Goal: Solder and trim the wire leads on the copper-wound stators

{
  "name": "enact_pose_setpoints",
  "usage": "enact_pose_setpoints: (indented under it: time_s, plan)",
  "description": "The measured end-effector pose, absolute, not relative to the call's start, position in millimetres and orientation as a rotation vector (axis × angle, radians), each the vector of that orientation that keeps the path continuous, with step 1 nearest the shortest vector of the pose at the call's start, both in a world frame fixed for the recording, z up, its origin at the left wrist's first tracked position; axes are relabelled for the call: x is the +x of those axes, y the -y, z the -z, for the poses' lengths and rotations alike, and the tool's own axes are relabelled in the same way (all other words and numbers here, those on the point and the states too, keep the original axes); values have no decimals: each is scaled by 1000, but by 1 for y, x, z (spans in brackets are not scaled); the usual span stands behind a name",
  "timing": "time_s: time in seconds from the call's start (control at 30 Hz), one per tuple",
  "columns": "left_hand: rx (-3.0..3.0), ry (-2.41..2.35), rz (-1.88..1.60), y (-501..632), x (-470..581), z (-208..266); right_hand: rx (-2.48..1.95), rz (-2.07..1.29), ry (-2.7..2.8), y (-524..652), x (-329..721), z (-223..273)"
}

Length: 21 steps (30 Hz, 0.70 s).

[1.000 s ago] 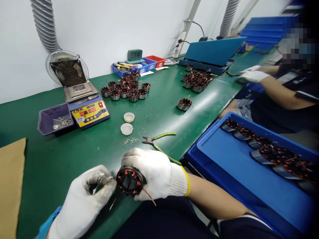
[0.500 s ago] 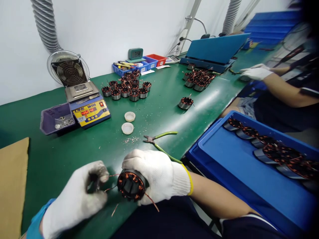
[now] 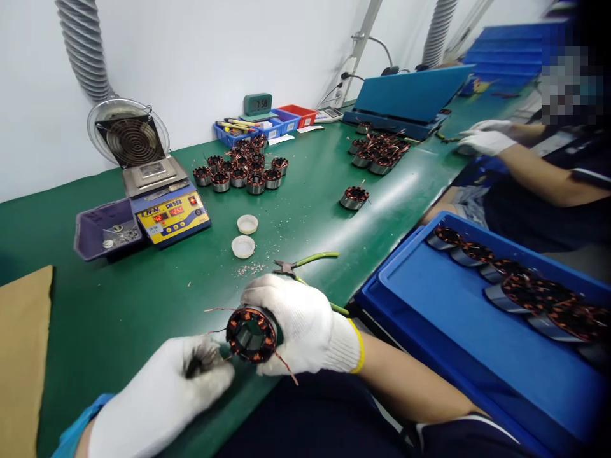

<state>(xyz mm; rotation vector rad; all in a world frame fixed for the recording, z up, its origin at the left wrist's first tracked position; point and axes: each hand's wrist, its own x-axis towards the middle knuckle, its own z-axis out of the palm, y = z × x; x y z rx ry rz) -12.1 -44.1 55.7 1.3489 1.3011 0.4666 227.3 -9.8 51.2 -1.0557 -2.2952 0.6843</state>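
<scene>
right grip (image 3: 298, 326): holds copper-wound ring (image 3: 265, 343) | left grip (image 3: 174, 388): just beside it, contact unclear

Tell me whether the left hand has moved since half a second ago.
Yes: judged against the pliers, the left hand has shifted right and slightly down in the picture.

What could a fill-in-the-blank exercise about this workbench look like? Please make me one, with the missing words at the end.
1. The right hand holds a copper-wound ring.  Its glove cuff is edged in ____.
2. The clock reads ____.
3. The cutters have ____ handles.
4. There are ____ small white dishes.

Missing words: yellow; 7:58; green; two.
</scene>
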Motion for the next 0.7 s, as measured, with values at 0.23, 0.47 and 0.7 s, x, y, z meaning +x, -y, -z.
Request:
enact_pose_setpoints:
  time_s: [0.23, 0.47, 0.7]
  plan:
    - [987, -1391, -990, 31, -9, -64, -1059, -763, 2338, 14, 221, -48]
    - [1382, -1352, -964, 24, -16, -50, -1195, -735, 2291, 14, 221, -48]
    - [1256, -1357, -856, 34, 3, -51, -1135, -824, 2332, 15, 222, -44]
